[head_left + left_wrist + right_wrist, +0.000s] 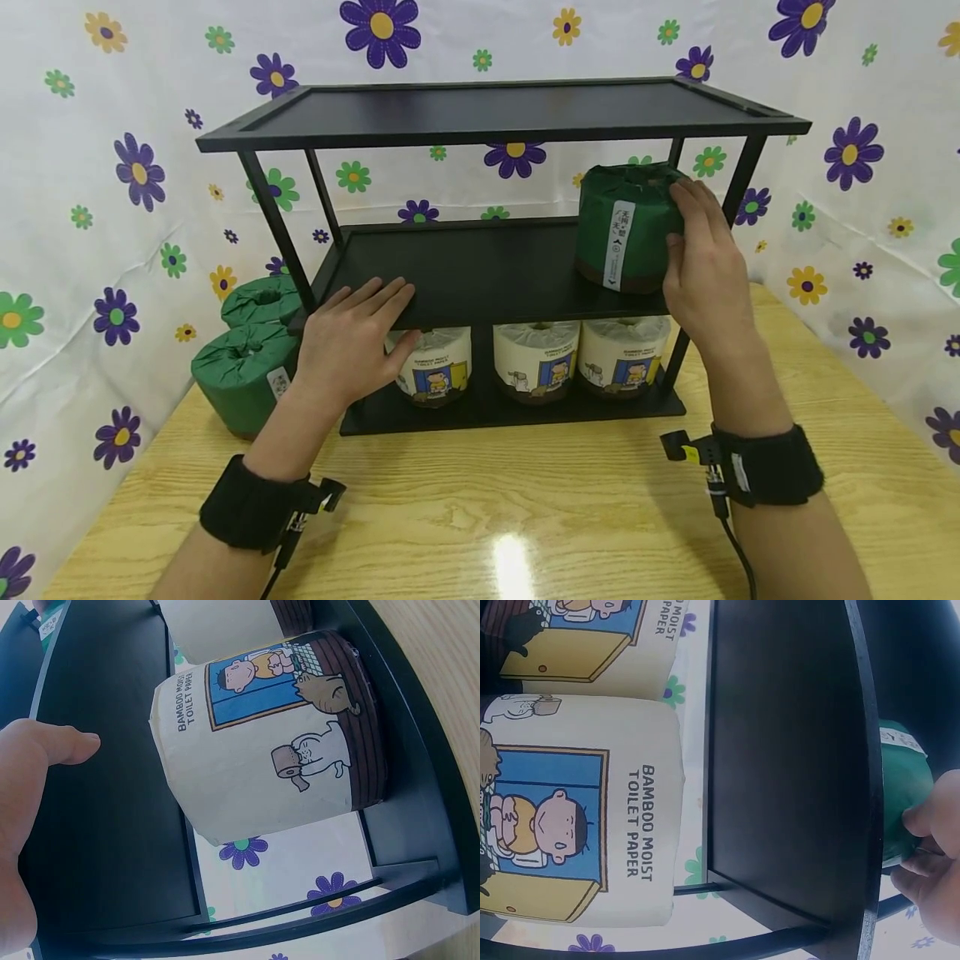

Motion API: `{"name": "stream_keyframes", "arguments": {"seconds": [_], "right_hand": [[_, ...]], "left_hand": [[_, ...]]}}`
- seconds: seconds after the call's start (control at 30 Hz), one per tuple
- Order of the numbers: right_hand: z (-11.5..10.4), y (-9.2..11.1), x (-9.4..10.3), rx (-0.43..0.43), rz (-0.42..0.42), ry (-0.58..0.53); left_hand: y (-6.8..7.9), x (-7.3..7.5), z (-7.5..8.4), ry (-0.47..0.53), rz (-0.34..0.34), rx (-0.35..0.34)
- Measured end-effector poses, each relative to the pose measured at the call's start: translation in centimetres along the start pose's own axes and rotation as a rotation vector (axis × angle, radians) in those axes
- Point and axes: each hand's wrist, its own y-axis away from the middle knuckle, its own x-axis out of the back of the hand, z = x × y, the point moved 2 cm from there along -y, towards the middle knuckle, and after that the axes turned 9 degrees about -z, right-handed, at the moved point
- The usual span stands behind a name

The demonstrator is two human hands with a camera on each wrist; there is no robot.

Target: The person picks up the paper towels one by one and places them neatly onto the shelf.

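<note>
On the right end of the black rack's middle shelf [465, 271] stands a green-wrapped toilet paper roll [628, 229] with a white label strip. My right hand [708, 258] grips its right side, fingers over the top edge and thumb at the front. The right wrist view shows the same green roll [901, 795] partly hidden behind the shelf edge, with fingertips on it. My left hand [356, 342] rests on the middle shelf's front left edge, fingers extended on top. Below it, a cream toilet paper roll [442, 367] is partly covered by that hand.
Two more cream toilet paper rolls, one mid-rack [536, 367] and one at the right [622, 358], stand on the bottom shelf [487, 417]. Left of the rack, two green rolls [240, 375] sit on the wooden table [450, 500]. The rack's top shelf [502, 108] spans above. A flowered cloth hangs behind.
</note>
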Motion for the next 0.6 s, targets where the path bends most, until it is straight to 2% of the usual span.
{"name": "stream_keyframes", "arguments": {"seconds": [0.37,0.6], "right_hand": [[-0.9,0.0,-0.2,0.055,0.049,0.036],[0.0,0.1,0.9,0.081,0.133,-0.078]], "left_hand": [[-0.1,0.1,0.1,-0.001,-0.011,0.008],[0.0,0.1,0.2,0.002,0.001,-0.002]]}}
